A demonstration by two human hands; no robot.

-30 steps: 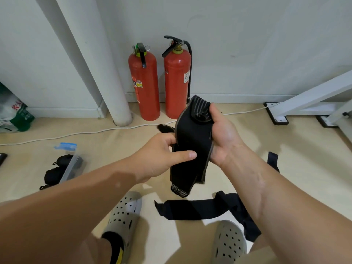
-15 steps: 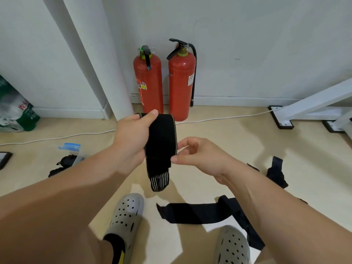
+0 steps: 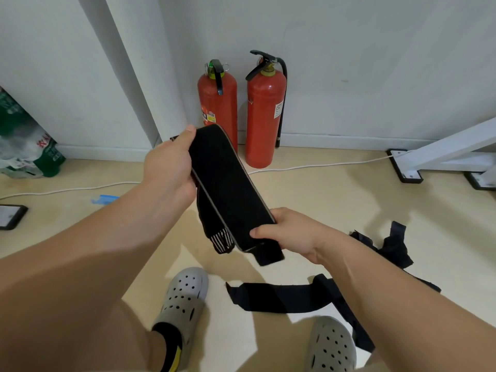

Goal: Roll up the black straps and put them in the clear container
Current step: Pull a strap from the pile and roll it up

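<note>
A wide black strap (image 3: 228, 189) is stretched between both hands above the floor. My left hand (image 3: 169, 167) grips its upper folded end, thumb over the top. My right hand (image 3: 292, 234) pinches its lower end, thumb on the black face. A striped tail (image 3: 221, 240) of the strap hangs under the stretched part. More black straps (image 3: 284, 295) lie loose on the floor by my feet, and another bunch (image 3: 389, 245) lies to the right. Of the clear container only the blue lid edge (image 3: 104, 199) shows, behind my left forearm.
Two red fire extinguishers (image 3: 264, 116) stand against the white wall, beside a white pillar (image 3: 145, 76). A white cable (image 3: 322, 165) runs along the floor. White table legs (image 3: 434, 157) stand at the right. A green and white bag (image 3: 24, 146) lies at the left.
My right hand has taken hold of the strap's lower end and drawn it down to the right, unfolding the strap to a long slanted band. My left hand keeps the upper end.
</note>
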